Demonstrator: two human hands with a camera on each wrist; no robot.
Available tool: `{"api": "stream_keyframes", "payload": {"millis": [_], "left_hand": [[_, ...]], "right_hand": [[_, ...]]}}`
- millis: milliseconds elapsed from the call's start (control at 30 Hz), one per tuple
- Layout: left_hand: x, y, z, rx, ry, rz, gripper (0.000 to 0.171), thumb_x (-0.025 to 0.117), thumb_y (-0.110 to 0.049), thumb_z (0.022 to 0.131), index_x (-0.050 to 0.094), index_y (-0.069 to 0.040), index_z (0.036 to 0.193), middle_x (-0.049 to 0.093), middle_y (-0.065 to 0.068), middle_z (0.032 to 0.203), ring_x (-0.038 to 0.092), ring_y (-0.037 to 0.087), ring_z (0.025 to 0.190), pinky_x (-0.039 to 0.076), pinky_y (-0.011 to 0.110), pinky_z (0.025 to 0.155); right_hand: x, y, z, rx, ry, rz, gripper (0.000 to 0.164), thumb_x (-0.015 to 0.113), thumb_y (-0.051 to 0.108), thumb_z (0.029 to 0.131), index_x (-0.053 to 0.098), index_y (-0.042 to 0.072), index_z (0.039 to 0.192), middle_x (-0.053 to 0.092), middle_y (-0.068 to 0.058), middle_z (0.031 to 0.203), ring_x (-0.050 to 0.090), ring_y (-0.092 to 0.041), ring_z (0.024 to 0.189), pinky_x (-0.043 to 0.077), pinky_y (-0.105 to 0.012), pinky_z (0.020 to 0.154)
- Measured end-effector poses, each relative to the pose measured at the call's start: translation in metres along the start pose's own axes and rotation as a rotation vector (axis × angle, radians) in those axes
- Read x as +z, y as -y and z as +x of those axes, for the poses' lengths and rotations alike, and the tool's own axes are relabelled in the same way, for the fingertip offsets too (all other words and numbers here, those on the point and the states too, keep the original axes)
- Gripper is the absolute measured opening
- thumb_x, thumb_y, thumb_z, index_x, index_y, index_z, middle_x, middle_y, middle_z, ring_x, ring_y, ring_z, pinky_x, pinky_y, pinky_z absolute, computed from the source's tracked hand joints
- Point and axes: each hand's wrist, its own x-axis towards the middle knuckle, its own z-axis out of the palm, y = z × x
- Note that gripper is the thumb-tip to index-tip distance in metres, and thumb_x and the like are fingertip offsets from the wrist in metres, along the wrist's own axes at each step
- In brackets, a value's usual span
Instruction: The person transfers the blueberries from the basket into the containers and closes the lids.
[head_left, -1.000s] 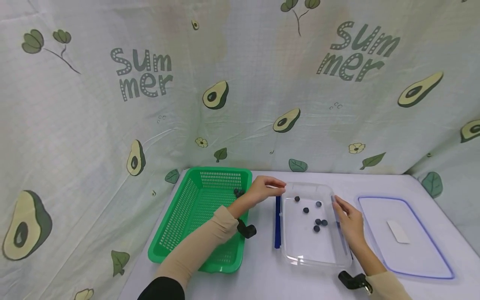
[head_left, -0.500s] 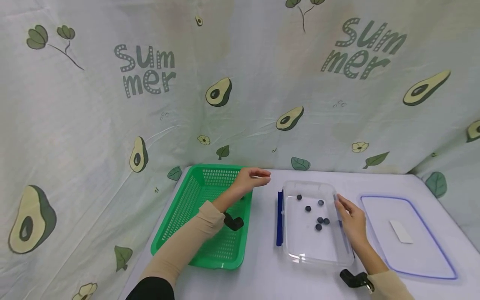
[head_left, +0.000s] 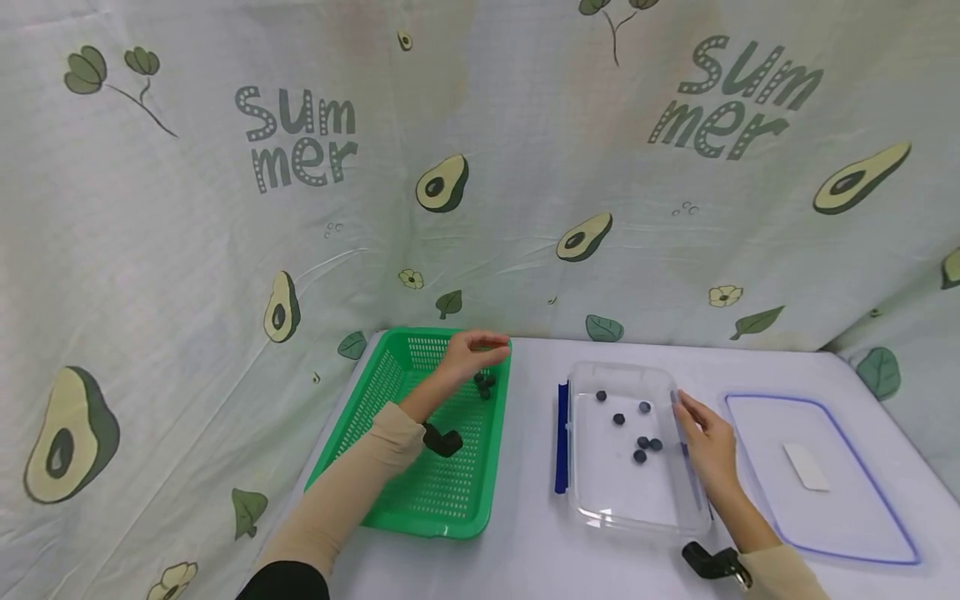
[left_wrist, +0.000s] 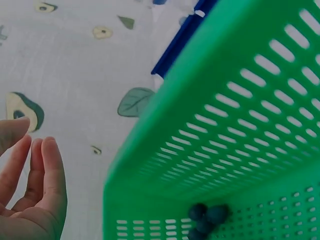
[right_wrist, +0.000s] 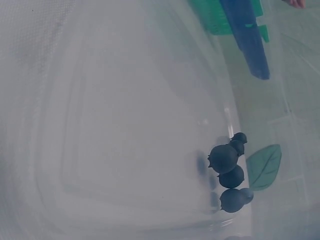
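Note:
Over the far right corner of the green basket point(head_left: 491, 467), my left hand point(head_left: 472, 354) hangs with its fingers nearly straight and nothing held. In the left wrist view my left hand point(left_wrist: 37, 195) has a gap between thumb and fingers. Several blueberries point(left_wrist: 205, 220) lie bunched in the basket's corner. My right hand point(head_left: 708, 442) grips the right wall of a clear plastic box point(head_left: 600, 500); some of its fingers are hidden. Several more blueberries point(head_left: 642, 442) are scattered on the box's floor, and the right wrist view shows blueberries point(right_wrist: 223, 159) through the clear plastic.
A blue latch point(head_left: 562, 437) hangs open along the box's left side. Flat on the table at the right lies a clear lid point(head_left: 847, 508) with a blue rim and a white label point(head_left: 806, 467). A printed cloth point(head_left: 495, 125) hangs behind the white table point(head_left: 525, 533).
My left hand has moved left from the box's far left corner to above the basket, uncovering the blueberries there. My right hand stays at the box's right wall.

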Motion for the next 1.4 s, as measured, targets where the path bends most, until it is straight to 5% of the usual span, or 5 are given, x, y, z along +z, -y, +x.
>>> {"api": "stream_keyframes", "payload": {"millis": [433,800,1033,1400], "left_hand": [[-0.017,0.034,-0.004,-0.052,-0.118,0.150,0.030,0.076,-0.009,0.089,0.071,0.006,0.115,0.073,0.013,0.110,0.067,0.026,0.105,0.054,0.037,0.090],[-0.020,0.074,-0.003,-0.074,-0.110,0.228,0.024,0.080,-0.005,0.085,0.074,0.003,0.107,0.075,0.012,0.100,0.070,0.026,0.097,0.054,0.040,0.090],[-0.017,0.096,-0.004,-0.053,-0.123,0.262,0.023,0.083,-0.004,0.081,0.075,0.003,0.102,0.075,0.011,0.094,0.070,0.023,0.089,0.056,0.033,0.079],[-0.009,0.106,-0.008,-0.035,-0.111,0.293,0.021,0.083,-0.005,0.082,0.075,0.002,0.100,0.073,0.010,0.093,0.068,0.023,0.089,0.055,0.032,0.074]], "right_hand": [[0.001,-0.002,0.001,0.010,-0.002,-0.001,0.042,0.061,0.028,0.102,0.060,0.003,0.136,0.061,-0.020,0.131,0.044,0.017,0.097,0.038,-0.003,0.076],[0.001,-0.001,0.001,0.019,-0.001,0.008,0.044,0.060,0.030,0.102,0.060,0.004,0.137,0.061,-0.019,0.131,0.044,0.015,0.097,0.039,-0.005,0.073],[0.001,-0.001,0.000,0.029,0.007,0.018,0.044,0.060,0.031,0.102,0.059,0.004,0.138,0.061,-0.019,0.132,0.045,0.015,0.100,0.038,-0.004,0.076],[0.000,-0.003,0.001,0.019,0.015,0.012,0.045,0.059,0.032,0.102,0.059,0.005,0.139,0.061,-0.018,0.133,0.045,0.013,0.102,0.038,-0.003,0.077]]}}
